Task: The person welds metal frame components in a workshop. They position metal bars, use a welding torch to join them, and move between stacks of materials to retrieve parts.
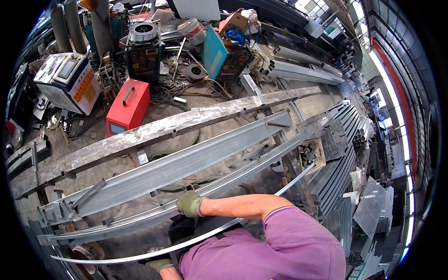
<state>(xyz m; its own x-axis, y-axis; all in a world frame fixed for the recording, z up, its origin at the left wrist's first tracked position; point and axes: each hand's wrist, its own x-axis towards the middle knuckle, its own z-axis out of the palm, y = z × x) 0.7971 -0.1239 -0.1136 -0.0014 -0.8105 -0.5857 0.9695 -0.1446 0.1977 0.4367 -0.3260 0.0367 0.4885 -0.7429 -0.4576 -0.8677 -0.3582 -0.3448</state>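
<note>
Purple shirt point(266, 254) foremost, left hand point(158, 264) wrapped around the slim metal strip point(199, 238) passing beneath the right arm, right hand point(189, 204) by the steel channel point(233, 179), grip indeterminable; off-centre support could let the strip's far end swing.

Daylight is coming from far windows point(315, 7) and a bright strip point(397, 100) on the right, which is glaring white. The floor point(163, 105) is looking evenly lit, soft shadows lying beneath the beams point(182, 120). A highlight is running along the near bar point(219, 230). Fisheye distortion is bowing straight edges; far-right details are blurring.
</note>
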